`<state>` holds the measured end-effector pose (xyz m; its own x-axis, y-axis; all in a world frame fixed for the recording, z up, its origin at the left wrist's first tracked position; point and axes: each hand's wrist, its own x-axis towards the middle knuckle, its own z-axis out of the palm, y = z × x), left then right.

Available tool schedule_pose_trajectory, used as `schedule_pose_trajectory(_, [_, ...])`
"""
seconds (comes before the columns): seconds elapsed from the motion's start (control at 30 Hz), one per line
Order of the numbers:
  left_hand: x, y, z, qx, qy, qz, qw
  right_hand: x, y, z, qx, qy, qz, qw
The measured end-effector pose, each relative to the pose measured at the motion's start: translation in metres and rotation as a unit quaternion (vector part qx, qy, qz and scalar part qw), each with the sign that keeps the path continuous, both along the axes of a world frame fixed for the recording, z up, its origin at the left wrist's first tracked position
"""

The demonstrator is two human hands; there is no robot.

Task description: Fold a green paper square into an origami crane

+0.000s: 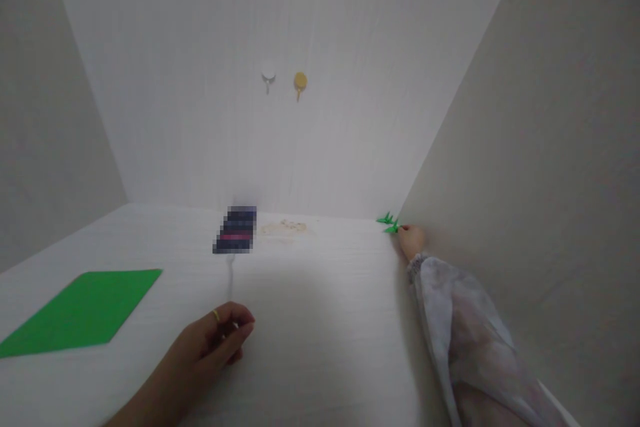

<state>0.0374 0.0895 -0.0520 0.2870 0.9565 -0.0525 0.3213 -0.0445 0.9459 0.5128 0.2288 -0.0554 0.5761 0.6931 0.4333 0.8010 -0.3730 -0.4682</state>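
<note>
Over at the far right corner, my right hand (412, 240) pinches a small green folded-paper crane (392, 229) at the white surface. Just behind it sits a second green paper crane (385, 218), close to the back wall. My left hand (223, 337), with a ring on one finger, hovers over the surface at the lower middle. Its thumb and fingertips are closed together and nothing shows in them. Nearby on the left lies a flat sheet of green paper (85, 311).
A phone-like dark panel (236, 230), blurred out, stands near the back with a pale cable (231, 277) running forward. A white hook (269, 75) and a yellow hook (301, 81) are on the back wall (350, 113). Side walls close in the white surface (310, 360).
</note>
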Motion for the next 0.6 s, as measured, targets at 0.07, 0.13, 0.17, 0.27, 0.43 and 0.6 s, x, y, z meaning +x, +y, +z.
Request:
schedule_pose_trajectory(0.07, [0.003,0.005,-0.003,-0.013,0.004,-0.001,1.0,0.007,0.01,-0.005,-0.031,0.004,-0.013,0.999])
schedule_pose_trajectory(0.13, [0.005,0.008,-0.005,-0.021,0.008,0.0,1.0,0.012,0.017,-0.009,-0.053,0.001,-0.023,0.998])
schedule_pose_trajectory(0.17, [0.006,0.009,-0.006,-0.025,0.009,0.002,1.0,0.013,0.02,-0.01,-0.057,-0.003,-0.026,0.998])
schedule_pose_trajectory(0.27, [0.008,0.012,-0.009,-0.034,0.013,0.012,0.999,0.015,0.028,-0.013,-0.055,-0.016,-0.035,0.998])
schedule_pose_trajectory(0.43, [0.009,0.015,-0.012,-0.031,0.018,0.013,0.999,0.016,0.035,-0.014,-0.041,-0.033,-0.037,0.998])
schedule_pose_trajectory(0.6, [0.01,0.016,-0.014,-0.034,0.019,0.006,0.999,0.017,0.036,-0.015,-0.039,-0.035,-0.038,0.998])
